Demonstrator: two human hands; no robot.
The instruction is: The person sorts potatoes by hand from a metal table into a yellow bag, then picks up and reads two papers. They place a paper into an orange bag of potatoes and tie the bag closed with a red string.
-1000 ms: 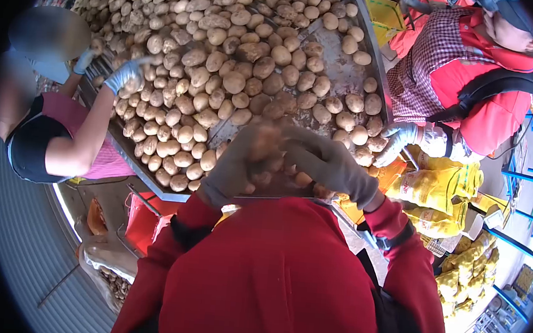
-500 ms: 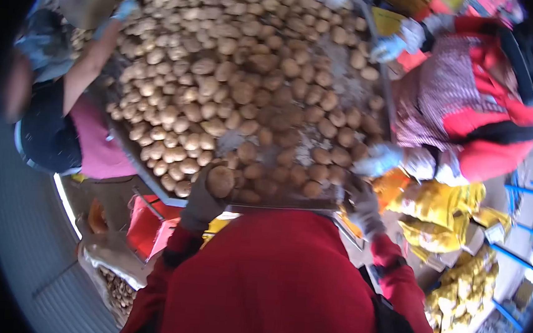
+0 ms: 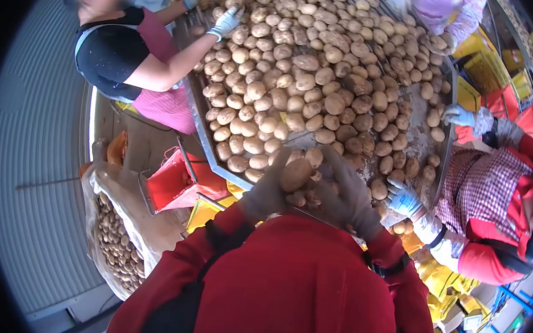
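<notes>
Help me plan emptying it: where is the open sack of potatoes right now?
The sack is at the lower left of the head view, on the person's left, between the corrugated wall and the red bin.

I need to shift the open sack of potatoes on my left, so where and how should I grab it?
I'd grip the sack by its loose rim, on the side nearest you, coming from above and bunching the slack material. Its mouth gapes open, and the wide body, holding many potatoes, looks hard to clasp.
</notes>
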